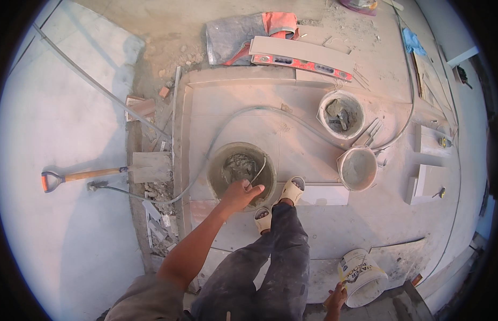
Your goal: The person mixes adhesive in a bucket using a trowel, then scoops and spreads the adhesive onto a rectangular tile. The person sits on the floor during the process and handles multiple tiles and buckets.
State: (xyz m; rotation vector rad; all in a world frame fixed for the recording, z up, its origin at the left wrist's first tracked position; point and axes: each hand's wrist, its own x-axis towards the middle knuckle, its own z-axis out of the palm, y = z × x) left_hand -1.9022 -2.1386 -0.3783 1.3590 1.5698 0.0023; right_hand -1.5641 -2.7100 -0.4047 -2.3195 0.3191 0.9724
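My left hand (241,196) is closed over the near side of a round mortar bucket (213,170), its fingers around the bucket's thin pale handle (259,170). Wet grey mortar (238,167) lies inside. Low on the right, my right hand (335,297) is closed at the edge of a white plastic bucket (356,266) with printing on its side. That bucket is tilted, its mouth facing down and to the right. Part of the right hand's grip is hidden. My feet, in cream clogs (293,191), stand right beside the mortar bucket.
A grey hose (249,108) curves across the tiled floor. Two more buckets, one with tools (340,115) and one with greyish contents (358,168), stand at right. A shovel (88,174) lies left; a red spirit level (302,65) lies at the far side beside tile strips.
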